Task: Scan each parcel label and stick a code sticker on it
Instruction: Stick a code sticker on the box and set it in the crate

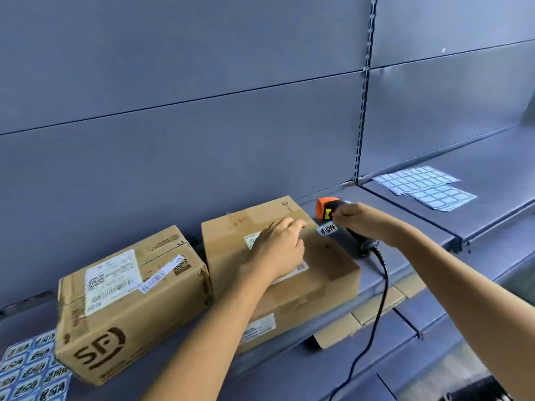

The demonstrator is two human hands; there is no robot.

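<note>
Left hand (278,250) spread on box (327,270) label (251,240), right hand (357,218) gripping scanner (325,208), sticker (327,229) at its fingers, over shelf (419,227)

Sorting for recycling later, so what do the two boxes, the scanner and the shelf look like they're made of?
Left box and right box: brown cardboard, matte, with tape seams and paper labels. Scanner: likely hard plastic, black body with an orange, possibly rubbery, front. Shelf: probably painted sheet metal, smooth blue-grey, with a slotted upright behind.

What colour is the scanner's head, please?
Orange; the scanner shows best in the head view.
</note>
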